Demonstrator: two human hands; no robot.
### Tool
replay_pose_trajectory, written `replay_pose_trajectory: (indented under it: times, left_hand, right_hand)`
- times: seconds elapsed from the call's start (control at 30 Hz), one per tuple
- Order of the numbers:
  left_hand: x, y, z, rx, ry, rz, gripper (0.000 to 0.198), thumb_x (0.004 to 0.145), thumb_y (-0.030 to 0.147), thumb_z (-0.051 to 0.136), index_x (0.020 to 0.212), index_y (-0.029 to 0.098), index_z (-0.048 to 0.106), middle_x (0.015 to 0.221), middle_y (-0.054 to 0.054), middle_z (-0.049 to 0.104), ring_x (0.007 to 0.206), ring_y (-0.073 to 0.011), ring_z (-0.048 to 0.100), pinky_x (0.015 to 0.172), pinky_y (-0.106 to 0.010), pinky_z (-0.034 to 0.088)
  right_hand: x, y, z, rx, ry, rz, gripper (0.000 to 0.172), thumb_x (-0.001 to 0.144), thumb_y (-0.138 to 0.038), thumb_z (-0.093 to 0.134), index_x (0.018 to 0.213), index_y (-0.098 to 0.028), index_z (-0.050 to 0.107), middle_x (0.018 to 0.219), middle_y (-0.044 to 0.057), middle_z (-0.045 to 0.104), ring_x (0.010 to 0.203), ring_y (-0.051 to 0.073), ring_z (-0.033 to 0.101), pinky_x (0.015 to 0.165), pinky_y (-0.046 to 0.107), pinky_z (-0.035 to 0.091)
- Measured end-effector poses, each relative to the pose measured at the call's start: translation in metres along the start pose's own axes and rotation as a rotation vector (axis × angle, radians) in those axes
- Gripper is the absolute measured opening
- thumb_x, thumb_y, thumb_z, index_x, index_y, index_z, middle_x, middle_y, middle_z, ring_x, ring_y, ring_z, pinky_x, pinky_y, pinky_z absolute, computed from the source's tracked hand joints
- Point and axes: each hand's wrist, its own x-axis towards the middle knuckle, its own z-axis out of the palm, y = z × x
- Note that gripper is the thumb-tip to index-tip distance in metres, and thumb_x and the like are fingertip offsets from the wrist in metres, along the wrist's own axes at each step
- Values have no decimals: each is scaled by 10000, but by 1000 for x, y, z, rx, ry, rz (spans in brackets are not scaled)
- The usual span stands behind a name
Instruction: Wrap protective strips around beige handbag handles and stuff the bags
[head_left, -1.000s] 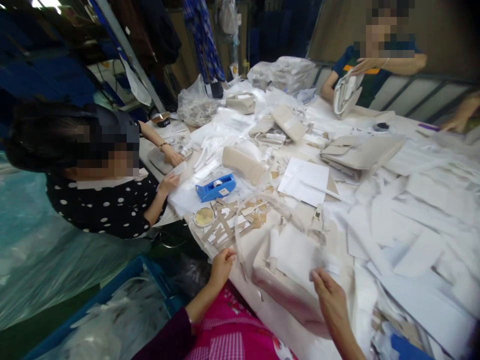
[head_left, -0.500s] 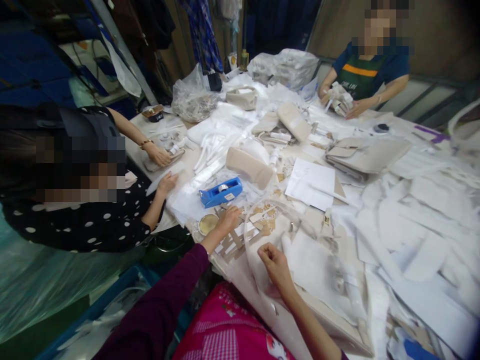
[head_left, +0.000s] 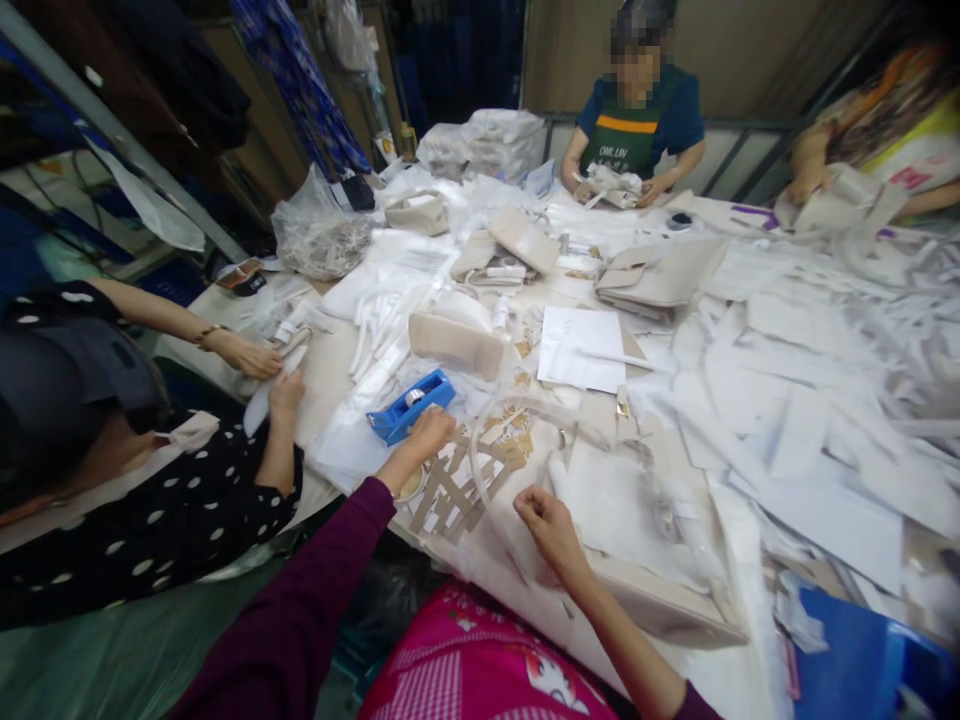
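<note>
My left hand [head_left: 431, 434] reaches over the table beside the near edge of a blue tape dispenser [head_left: 412, 405]. Its fingers bend downward and their tips are hidden, so I cannot tell if they grip anything. Under and beside it lie brown and white strips [head_left: 454, 490] and small tan tags with string [head_left: 510, 440]. My right hand [head_left: 544, 515] is closed in a pinch above a beige bag [head_left: 675, 600]; anything between the fingertips is too small to make out. A clear-wrapped strap [head_left: 480, 470] loops between my hands. White sheet material [head_left: 611, 495] covers the bag's upper face.
A co-worker's hands [head_left: 262, 365] handle a wrapped piece at the left. Across the table another person [head_left: 637, 150] holds white-wrapped material, and a third works at the far right. Beige bags [head_left: 660, 275], white paper [head_left: 581, 345] and a blue sheet [head_left: 847, 650] lie around.
The view has turned right, bringing a third person into sight. My left hand has come closer to the tape dispenser, off the tags. My right hand stays pinched above the bag.
</note>
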Motion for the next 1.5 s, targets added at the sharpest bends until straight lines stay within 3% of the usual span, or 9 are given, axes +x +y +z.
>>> replay_pose_trajectory:
  times: [0.1,0.23,0.4,0.57,0.77,0.97,1.2,1.3,1.5]
  left_hand:
    - [-5,-3,-25,59,-16,-166,143,731,142,524,783,138,657,878,-144,671,915,-267,605,816,-355,431]
    - [-39,-11,-60,67,-11,-365,121,725,152,542,789,148,645,849,-130,691,844,-259,635,723,-319,443]
    - [-92,-16,-81,-120,-112,-405,70,683,144,550,709,170,609,604,-17,667,595,-166,632,569,-229,437]
    - [-131,-6,-70,-802,-268,-193,163,687,296,606,749,159,543,613,-41,685,478,-140,599,482,-216,423]
    - [-152,12,-56,-1009,-336,-142,274,681,357,667,828,158,550,633,-31,692,487,-129,604,504,-213,434]
    - [-165,12,-53,-810,-399,-116,185,724,322,598,659,150,576,526,-3,621,415,-89,500,426,-182,350]
    - [-160,32,-40,-815,-542,-90,110,729,272,551,677,176,568,508,8,619,406,-106,520,414,-184,372]
    - [-158,38,-32,-835,-589,-86,116,731,273,554,734,175,617,513,3,623,431,-123,548,441,-200,405]
    - [-162,44,-13,-787,-528,-47,151,722,222,545,780,160,670,483,18,594,385,-105,471,409,-197,330]
  right_hand:
    - [12,-7,3,-29,-8,-37,212,814,-346,501,705,-185,585,592,-23,522,579,140,481,570,245,359]
    - [35,-20,10,-56,-16,-124,182,798,-249,500,788,-181,669,679,8,625,655,160,568,638,268,427]
    - [60,-53,24,-182,-12,-430,255,806,-137,472,933,-183,688,952,66,659,915,189,584,836,323,440]
    - [67,-94,36,-434,-278,-591,291,823,-133,497,1060,-174,661,1099,100,630,1030,205,548,895,326,406]
    - [54,-107,53,-459,-774,-333,141,789,-196,554,693,-159,649,582,-13,613,520,96,538,528,195,374]
    - [51,-85,55,-365,-794,-189,153,731,-154,513,588,-154,567,491,-31,571,413,77,498,442,180,368]
    - [45,-83,58,-167,-1100,35,172,769,-197,470,650,-152,587,532,4,635,419,101,544,446,204,452]
    - [44,-82,59,-190,-1124,44,163,760,-227,519,681,-143,634,491,-1,612,387,94,506,409,193,411]
    - [39,-77,67,-341,-1082,37,147,747,-206,544,670,-144,652,433,-20,578,342,76,447,386,181,349]
